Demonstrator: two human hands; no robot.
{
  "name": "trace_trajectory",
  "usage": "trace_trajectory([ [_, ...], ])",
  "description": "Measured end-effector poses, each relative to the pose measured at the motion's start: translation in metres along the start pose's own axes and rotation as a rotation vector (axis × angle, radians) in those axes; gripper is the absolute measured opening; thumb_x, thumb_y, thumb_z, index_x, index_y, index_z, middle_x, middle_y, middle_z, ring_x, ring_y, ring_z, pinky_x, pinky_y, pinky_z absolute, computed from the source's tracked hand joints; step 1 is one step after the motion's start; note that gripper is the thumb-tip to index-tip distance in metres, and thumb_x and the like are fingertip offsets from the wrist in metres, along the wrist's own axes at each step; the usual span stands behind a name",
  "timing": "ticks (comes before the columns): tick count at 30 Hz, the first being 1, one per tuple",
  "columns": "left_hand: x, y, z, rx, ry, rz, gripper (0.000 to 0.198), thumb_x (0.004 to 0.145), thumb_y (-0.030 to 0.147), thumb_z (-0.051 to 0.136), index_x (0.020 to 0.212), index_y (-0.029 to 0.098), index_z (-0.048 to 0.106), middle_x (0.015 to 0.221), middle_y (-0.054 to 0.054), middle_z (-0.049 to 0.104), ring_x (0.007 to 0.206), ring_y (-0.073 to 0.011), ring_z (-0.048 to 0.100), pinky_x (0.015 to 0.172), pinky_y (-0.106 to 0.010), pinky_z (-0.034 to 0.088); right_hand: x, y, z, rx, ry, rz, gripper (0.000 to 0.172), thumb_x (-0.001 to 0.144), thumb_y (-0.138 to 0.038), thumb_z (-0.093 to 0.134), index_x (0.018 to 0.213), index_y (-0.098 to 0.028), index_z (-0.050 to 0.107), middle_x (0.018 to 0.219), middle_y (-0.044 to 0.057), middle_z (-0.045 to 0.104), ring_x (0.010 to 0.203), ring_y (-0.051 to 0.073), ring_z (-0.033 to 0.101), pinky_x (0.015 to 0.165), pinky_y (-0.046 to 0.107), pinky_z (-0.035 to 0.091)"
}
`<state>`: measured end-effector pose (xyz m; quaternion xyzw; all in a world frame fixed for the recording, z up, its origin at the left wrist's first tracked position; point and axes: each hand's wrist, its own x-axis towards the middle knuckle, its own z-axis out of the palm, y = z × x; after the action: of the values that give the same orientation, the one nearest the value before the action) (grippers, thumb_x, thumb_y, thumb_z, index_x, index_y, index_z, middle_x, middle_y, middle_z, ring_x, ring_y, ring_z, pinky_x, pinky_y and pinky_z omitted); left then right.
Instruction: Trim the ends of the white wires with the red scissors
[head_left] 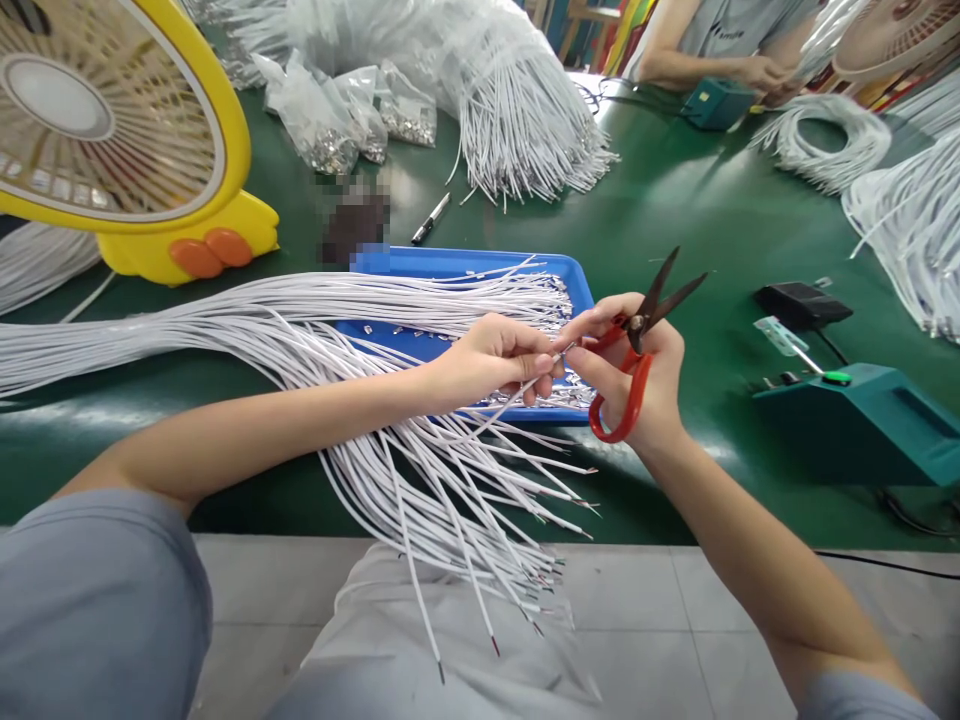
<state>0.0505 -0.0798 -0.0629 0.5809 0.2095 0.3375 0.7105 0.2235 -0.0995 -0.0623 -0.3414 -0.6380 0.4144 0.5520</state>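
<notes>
My left hand (495,360) is closed in a pinch on the end of one thin white wire (504,403), held over the near edge of a blue tray (570,272). My right hand (637,375) grips red-handled scissors (637,340), blades pointing up and right, while its thumb and forefinger touch the same wire tip. A broad bundle of white wires (262,325) runs from the left across the tray, and several loose ends (480,520) hang over the table edge toward my lap.
A yellow desk fan (127,130) stands at the far left. Bags of small metal parts (337,110) and another wire bundle (517,110) lie behind. A teal device (870,420) sits at right. Another person (720,50) works across the green table (675,200).
</notes>
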Motion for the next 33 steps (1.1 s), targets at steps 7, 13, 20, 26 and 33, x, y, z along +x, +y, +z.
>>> trace_trajectory([
  [7, 0.001, 0.001, 0.0, 0.073, 0.059, 0.06, 0.014, 0.083, 0.017, 0.061, 0.071, 0.008, 0.062, 0.061, -0.002, 0.062, 0.05, -0.0062, 0.058, 0.042, -0.015, 0.038, -0.001, -0.003, 0.003, -0.134, 0.104, 0.0, 0.03, 0.069, -0.026, 0.08, 0.09, -0.028, 0.059, 0.074, -0.003, 0.067, 0.066, 0.014, 0.064, 0.056, 0.03, 0.05],
  [13, -0.001, 0.0, 0.003, 0.217, 0.231, 0.263, 0.012, 0.079, 0.015, 0.066, 0.069, 0.009, 0.063, 0.06, 0.0, 0.06, 0.051, -0.0043, 0.053, 0.049, -0.015, 0.045, 0.003, -0.001, 0.002, -0.189, 0.2, 0.009, 0.029, 0.068, -0.025, 0.08, 0.088, -0.026, 0.059, 0.073, -0.004, 0.067, 0.066, 0.013, 0.063, 0.061, 0.029, 0.05],
  [20, -0.01, -0.001, 0.012, 0.523, 0.295, 0.542, 0.01, 0.084, 0.014, 0.058, 0.08, 0.01, 0.065, 0.065, -0.002, 0.06, 0.053, -0.0051, 0.049, 0.049, -0.017, 0.042, 0.025, 0.033, -0.02, -0.189, 0.35, 0.001, 0.029, 0.068, -0.013, 0.069, 0.092, -0.024, 0.061, 0.069, -0.005, 0.067, 0.065, 0.012, 0.064, 0.067, 0.028, 0.051],
  [26, -0.042, 0.006, 0.035, 1.037, -0.069, 0.962, 0.013, 0.09, 0.021, 0.056, 0.088, 0.013, 0.066, 0.069, -0.003, 0.062, 0.057, -0.0083, 0.053, 0.049, -0.021, 0.04, 0.036, 0.05, -0.033, -0.197, 0.502, 0.063, 0.025, 0.068, -0.023, 0.073, 0.089, -0.023, 0.06, 0.063, -0.006, 0.062, 0.06, 0.011, 0.061, 0.062, 0.027, 0.05],
  [33, -0.066, 0.0, 0.07, 1.35, -0.336, 1.279, 0.026, 0.086, 0.015, 0.053, 0.062, 0.015, 0.062, 0.053, 0.003, 0.04, 0.04, -0.0055, 0.036, 0.035, -0.023, 0.024, 0.037, 0.049, -0.029, -0.151, 0.518, 0.052, 0.02, 0.07, -0.027, 0.071, 0.085, -0.023, 0.057, 0.058, -0.007, 0.054, 0.055, 0.01, 0.057, 0.056, 0.025, 0.048],
])
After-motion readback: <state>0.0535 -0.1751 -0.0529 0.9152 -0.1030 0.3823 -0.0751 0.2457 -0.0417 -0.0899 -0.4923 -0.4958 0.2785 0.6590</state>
